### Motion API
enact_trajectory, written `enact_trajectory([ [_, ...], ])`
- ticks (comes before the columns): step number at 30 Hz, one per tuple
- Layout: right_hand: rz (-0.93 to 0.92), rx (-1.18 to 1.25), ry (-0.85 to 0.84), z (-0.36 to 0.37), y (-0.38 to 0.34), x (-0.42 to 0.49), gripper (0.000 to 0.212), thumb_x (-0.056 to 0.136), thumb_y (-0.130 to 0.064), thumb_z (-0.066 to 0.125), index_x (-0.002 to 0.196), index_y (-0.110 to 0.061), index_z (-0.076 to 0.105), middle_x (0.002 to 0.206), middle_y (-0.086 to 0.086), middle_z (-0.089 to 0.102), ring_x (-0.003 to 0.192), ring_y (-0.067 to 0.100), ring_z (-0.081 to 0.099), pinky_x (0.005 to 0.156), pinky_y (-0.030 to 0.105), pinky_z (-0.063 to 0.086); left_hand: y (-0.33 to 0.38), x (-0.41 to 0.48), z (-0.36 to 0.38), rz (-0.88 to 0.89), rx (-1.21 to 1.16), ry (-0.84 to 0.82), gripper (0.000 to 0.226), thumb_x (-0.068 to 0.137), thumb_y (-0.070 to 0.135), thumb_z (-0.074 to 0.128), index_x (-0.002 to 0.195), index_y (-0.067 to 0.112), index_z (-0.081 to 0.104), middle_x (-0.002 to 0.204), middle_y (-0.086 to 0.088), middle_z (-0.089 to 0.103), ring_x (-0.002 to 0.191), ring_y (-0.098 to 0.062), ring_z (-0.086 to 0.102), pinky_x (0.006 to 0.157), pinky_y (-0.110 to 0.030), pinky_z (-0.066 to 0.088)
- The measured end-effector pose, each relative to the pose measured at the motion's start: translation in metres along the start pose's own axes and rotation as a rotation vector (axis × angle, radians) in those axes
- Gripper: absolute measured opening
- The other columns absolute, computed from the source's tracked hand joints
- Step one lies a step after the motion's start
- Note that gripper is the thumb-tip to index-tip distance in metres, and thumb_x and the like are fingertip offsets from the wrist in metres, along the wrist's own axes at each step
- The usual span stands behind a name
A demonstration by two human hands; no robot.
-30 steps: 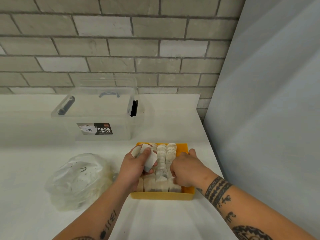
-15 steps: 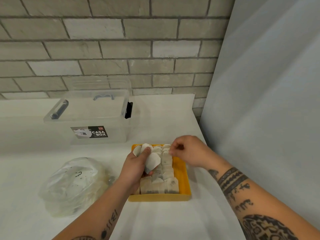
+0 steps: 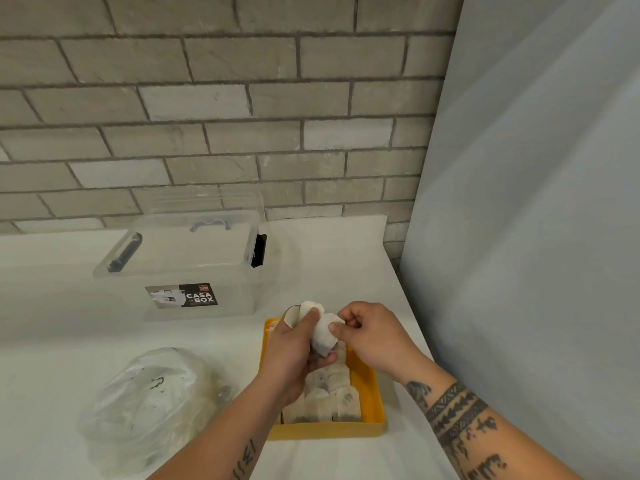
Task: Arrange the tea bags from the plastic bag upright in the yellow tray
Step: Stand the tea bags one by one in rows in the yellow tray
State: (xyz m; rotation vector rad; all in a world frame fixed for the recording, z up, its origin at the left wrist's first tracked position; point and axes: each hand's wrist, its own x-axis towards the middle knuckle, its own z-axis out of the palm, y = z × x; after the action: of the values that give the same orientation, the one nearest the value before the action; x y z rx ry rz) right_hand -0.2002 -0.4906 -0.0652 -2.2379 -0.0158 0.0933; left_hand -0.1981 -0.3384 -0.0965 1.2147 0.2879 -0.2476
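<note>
Here, our left hand [image 3: 294,351] was curled round a handful of tea bags [image 3: 310,309], whose rounded white tops poked up past the thumb and knuckles. Our right hand [image 3: 370,337], just to the right of it, pinched one tea bag [image 3: 325,333] between thumb and forefinger. That bag stuck out at the right edge of the handful, and we could not tell whether the left fingers gripped it as well.

Both hands hovered over the far half of the yellow tray [image 3: 325,432], which lay on the white tabletop [image 3: 329,258] directly beneath them. In the tray, nearer to us than the hands, rows of standing tea bags [image 3: 332,400] stood upright side by side, packed against the front wall. The rows ran on under the hands, where we could not see them. A yellow strip of the tray's floor showed below the right wrist.

To the left of our left forearm, apart from the tray, the crumpled plastic bag [image 3: 145,407] lay on the tabletop, with pale contents showing dimly through it. Beyond the left hand, farther from us, stood a clear storage box [image 3: 194,268] with black clips at its ends and a dark label reading CASA BOX. Behind the box rose a grey brick wall [image 3: 242,98]. To the right of our right arm stood a plain pale-blue panel [image 3: 536,237].
</note>
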Motion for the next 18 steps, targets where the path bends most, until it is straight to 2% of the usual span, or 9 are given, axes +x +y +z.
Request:
enact_trajectory([
  [3,-0.022,-0.073,-0.033,-0.011,-0.001,0.008,0.009,0.091,-0.036,0.069,0.083,-0.032,0.066,0.076,-0.013,0.064,0.069,0.003,0.057,0.061,0.016,0.039,0.003,0.001,-0.003,-0.071,0.041,-0.106,0.033,0.101,0.032,0.06,0.124,0.009,0.063,0.11,-0.024,0.072,0.087,-0.031,0.075,0.065,-0.038,0.061],
  [7,-0.064,-0.135,-0.094,-0.02,-0.001,0.018,0.008,0.093,-0.034,0.066,0.097,-0.03,0.071,0.083,-0.013,0.066,0.075,0.004,0.06,0.064,0.019,0.044,0.005,0.003,-0.005,-0.084,0.083,-0.201,0.036,0.099,0.028,0.064,0.129,0.009,0.061,0.108,-0.019,0.075,0.09,-0.029,0.075,0.058,-0.031,0.059],
  [10,-0.082,-0.165,-0.129,-0.027,0.0,0.026,0.012,0.094,-0.033,0.065,0.103,-0.03,0.072,0.089,-0.014,0.068,0.081,0.005,0.062,0.068,0.019,0.048,0.005,0.004,-0.006,-0.047,0.1,-0.196,0.027,0.097,0.018,0.067,0.124,0.02,0.065,0.101,-0.013,0.077,0.083,-0.025,0.074,0.055,-0.028,0.057],
  [13,-0.118,-0.226,-0.173,-0.027,-0.003,0.034,0.012,0.093,-0.036,0.067,0.102,-0.031,0.072,0.089,-0.014,0.067,0.081,0.004,0.061,0.067,0.017,0.046,0.006,0.011,-0.007,0.003,0.179,-0.143,0.022,0.096,0.017,0.068,0.119,0.016,0.068,0.095,-0.012,0.077,0.077,-0.022,0.072,0.056,-0.028,0.056],
  [18,-0.16,-0.343,-0.138,-0.034,-0.002,0.054,0.009,0.092,-0.031,0.069,0.098,-0.026,0.073,0.083,-0.016,0.064,0.076,0.003,0.058,0.064,0.018,0.043,0.003,0.025,-0.01,0.061,0.241,-0.067,0.018,0.099,0.022,0.066,0.115,0.014,0.066,0.097,-0.014,0.076,0.079,-0.023,0.074,0.061,-0.029,0.057],
])
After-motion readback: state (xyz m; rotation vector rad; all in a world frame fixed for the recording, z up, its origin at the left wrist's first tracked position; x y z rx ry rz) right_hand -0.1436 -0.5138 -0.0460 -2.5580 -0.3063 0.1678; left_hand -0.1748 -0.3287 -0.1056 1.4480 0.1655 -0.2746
